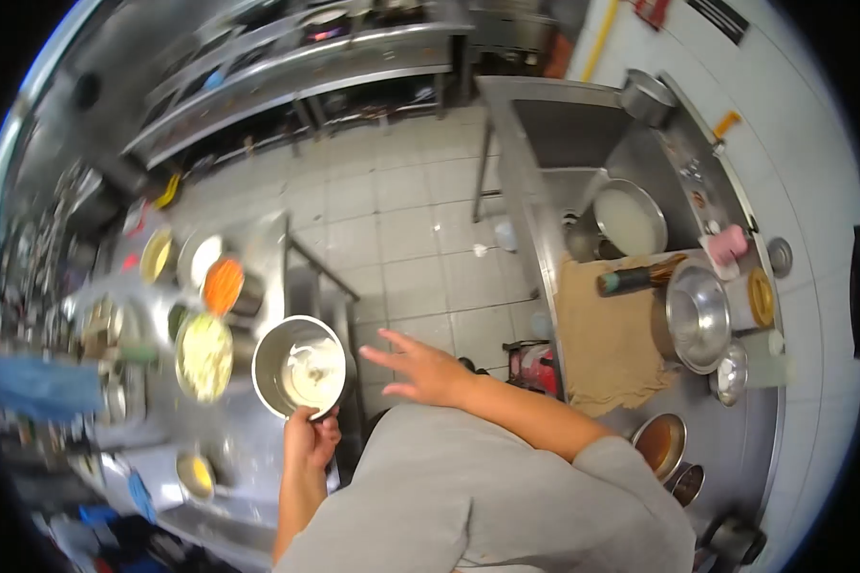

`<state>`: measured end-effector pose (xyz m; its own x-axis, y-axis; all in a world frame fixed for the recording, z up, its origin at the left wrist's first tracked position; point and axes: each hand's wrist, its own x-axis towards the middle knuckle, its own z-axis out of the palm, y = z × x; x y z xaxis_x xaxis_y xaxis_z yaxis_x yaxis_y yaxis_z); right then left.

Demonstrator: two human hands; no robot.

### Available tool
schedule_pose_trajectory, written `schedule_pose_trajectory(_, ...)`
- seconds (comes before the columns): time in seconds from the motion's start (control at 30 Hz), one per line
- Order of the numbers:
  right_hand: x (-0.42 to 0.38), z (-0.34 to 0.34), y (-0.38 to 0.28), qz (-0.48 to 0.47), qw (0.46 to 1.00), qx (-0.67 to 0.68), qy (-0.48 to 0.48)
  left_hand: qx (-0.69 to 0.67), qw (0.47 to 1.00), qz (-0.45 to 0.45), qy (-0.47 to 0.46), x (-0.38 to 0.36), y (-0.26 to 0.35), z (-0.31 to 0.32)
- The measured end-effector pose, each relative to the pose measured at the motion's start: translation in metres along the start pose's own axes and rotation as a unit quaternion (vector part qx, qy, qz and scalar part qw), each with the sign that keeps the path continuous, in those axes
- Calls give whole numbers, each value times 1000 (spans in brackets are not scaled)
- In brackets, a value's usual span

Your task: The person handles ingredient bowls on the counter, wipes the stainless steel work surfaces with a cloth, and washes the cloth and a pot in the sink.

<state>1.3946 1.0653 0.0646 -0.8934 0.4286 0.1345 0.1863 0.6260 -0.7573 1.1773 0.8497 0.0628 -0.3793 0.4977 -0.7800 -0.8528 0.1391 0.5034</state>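
My left hand (311, 437) grips the near rim of a deep metal pot (269, 371), the thumb over the edge. A little whitish stuff lies in the bottom of the pot; I cannot make out what it is. My right hand (422, 371) is in the air to the right of the pot, fingers spread, touching nothing. Just left of the pot, on the steel table, is a bowl of pale chopped vegetable (205, 358). Behind that stands a container of shredded orange vegetable, perhaps carrot (224, 285).
A steel sink (564, 143) on the right holds a pot of cloudy liquid (631, 218). Beside it a brown cloth (597, 334) lies under a brush-like tool (640, 277), next to a metal bowl (698, 315). Tiled floor (392, 201) separates the counters; a stove bench (354, 57) stands behind.
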Motion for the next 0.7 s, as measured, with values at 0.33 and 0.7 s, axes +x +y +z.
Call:
schedule_pose_trajectory(0.33,110,-146,119,18,974,22,224,282,940,57,-184,103,85,293)
schedule_pose_trajectory(0.7,162,-283,231,264,697,320,585,331,846,101,-405,277,225,463)
